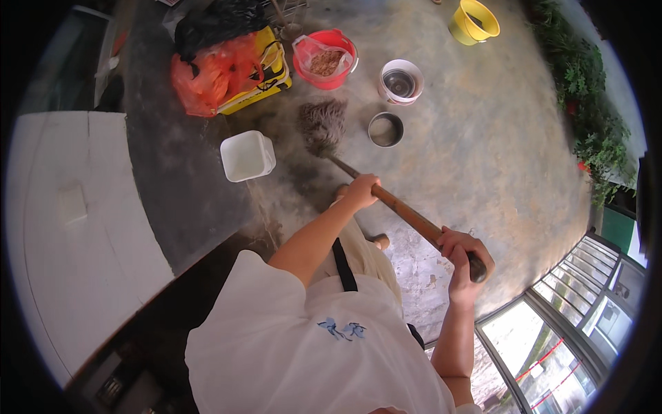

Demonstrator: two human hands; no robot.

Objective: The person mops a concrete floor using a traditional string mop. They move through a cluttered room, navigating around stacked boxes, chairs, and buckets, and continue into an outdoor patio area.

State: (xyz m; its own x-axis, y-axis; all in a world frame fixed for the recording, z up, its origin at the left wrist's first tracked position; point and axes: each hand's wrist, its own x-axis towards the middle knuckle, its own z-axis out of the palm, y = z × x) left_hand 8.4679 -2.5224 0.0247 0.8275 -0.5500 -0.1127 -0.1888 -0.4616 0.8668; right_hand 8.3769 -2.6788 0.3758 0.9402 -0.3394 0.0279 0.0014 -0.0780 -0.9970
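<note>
I hold a mop by its wooden handle [410, 216], which slants from the lower right up to a shaggy grey-brown mop head [323, 125] on the concrete floor. My left hand [362, 191] is wrapped round the lower part of the handle. Near the handle's dark top end, my right hand [466, 257] closes round it. Just right of the mop head sits a round grey metal pan [385, 130]. Left of it is a white square tub [243, 157].
Beyond the mop stand a red bucket [319, 77] with brown material, a pale bucket [418, 88], and a yellow crate [275, 71] under red and black bags. A yellow bucket [463, 31] is farther off. Green plants [586, 90] line the right; a white surface [83, 228] lies left.
</note>
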